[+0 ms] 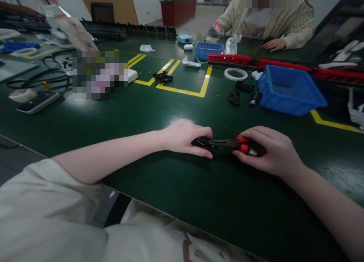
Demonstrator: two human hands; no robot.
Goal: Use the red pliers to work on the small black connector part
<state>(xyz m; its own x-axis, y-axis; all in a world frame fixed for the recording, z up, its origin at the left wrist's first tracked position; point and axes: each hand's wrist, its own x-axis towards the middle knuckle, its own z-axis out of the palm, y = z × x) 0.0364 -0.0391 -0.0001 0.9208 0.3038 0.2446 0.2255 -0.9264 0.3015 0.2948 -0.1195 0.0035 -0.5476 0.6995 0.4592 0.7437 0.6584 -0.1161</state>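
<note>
My left hand (186,137) is closed around a small black plastic part (201,142) on the green table (176,193). My right hand (269,150) grips the red and black handles of a pair of pliers (244,145). The dark jaws of the pliers reach left and meet the black part between my two hands. Both hands rest low on the table near its front edge.
A large blue bin (290,89) stands to the right, with small black parts (235,98) and a white tape ring (236,74) beside it. More black parts (162,77) lie inside yellow floor-tape lines. A person in a striped shirt (284,23) sits across the table near a small blue bin (209,50).
</note>
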